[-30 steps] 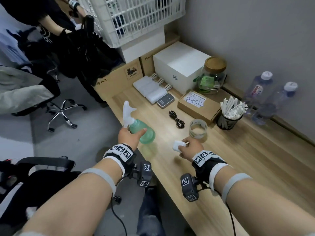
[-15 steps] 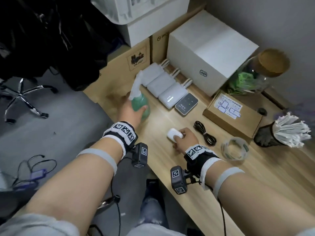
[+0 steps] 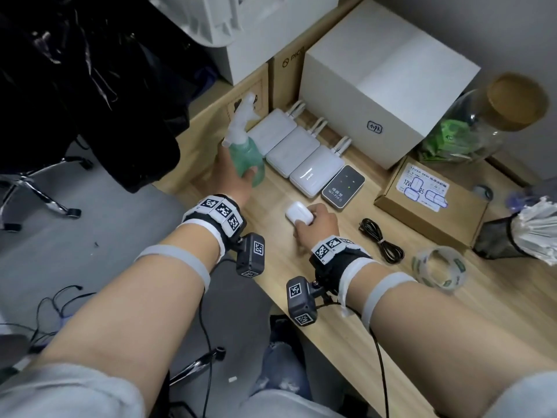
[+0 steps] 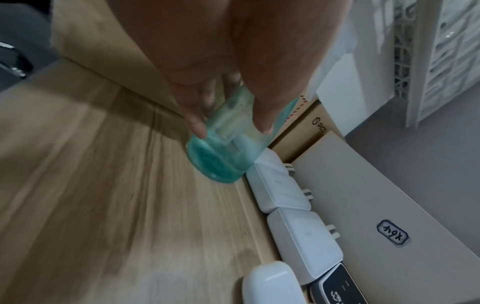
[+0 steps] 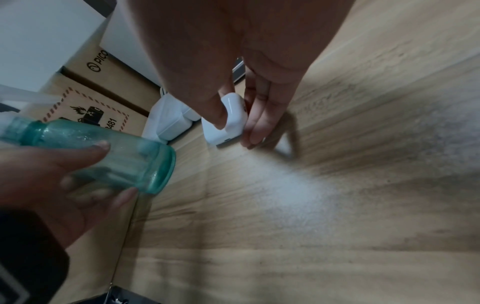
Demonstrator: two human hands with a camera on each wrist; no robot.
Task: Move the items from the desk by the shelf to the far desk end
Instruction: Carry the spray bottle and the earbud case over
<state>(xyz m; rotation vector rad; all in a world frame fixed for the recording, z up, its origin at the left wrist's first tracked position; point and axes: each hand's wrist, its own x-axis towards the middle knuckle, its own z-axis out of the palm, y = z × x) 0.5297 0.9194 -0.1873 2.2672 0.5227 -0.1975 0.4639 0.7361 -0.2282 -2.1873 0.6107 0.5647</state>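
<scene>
Gripping a green spray bottle (image 3: 245, 158) in the left hand (image 3: 232, 179), right hand (image 3: 316, 227) pinching a white case (image 3: 297, 217), "PICO" carton (image 3: 284, 82) behind, "WI-FI 6" router (image 3: 343, 187) alongside

White box (image 3: 388, 73) against the wall; cork-lidded glass jar (image 3: 482, 128) just beside it; office chair base (image 3: 36, 188) on grey floor

A green spray bottle (image 3: 245, 155) tilts just above the desk; the white earbud case (image 3: 298, 217) lies nearby.

Left hand (image 4: 221, 67) gripping green spray bottle (image 4: 223, 148) above wooden desk (image 4: 103, 195), beside white chargers (image 4: 278, 191)
</scene>
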